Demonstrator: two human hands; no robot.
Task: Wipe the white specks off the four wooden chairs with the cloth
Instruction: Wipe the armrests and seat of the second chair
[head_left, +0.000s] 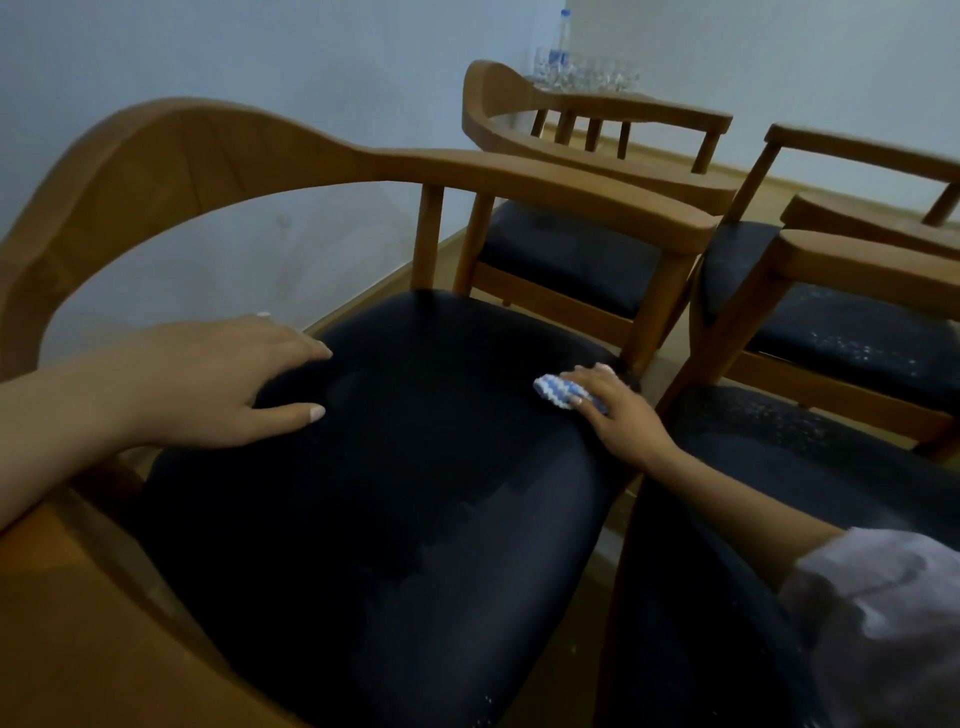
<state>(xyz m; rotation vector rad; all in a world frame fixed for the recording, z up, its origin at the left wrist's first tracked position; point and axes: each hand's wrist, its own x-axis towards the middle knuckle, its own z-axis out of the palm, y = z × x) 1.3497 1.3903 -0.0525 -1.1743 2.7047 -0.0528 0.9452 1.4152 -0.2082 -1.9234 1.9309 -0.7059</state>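
"Wiping the nearest chair's dark seat (415, 467), a person presses the blue-and-white cloth (558, 391) down at its far right corner, beside the armrest post (660, 312)."

"And the hands?"

"The right hand (618, 415) has its fingers bent over the cloth, gripping it against the upholstery. The left hand (228, 384) lies flat on the seat's left side, fingers straight and spread, holding nothing."

"How far along is the job?"

"Early, by my reading. This seat looks nearly clean, bar a few flecks at its front edge. The near right chair (779, 431) and the far right chair (852, 338) are both scattered with white specks. The back chair (566, 254) is too dim to judge."

"What comes next?"

"Probably a sweep toward the front edge with the cloth kept flat, so the flecks go over the rim and not into the seam. Then a reach across to the near right chair."
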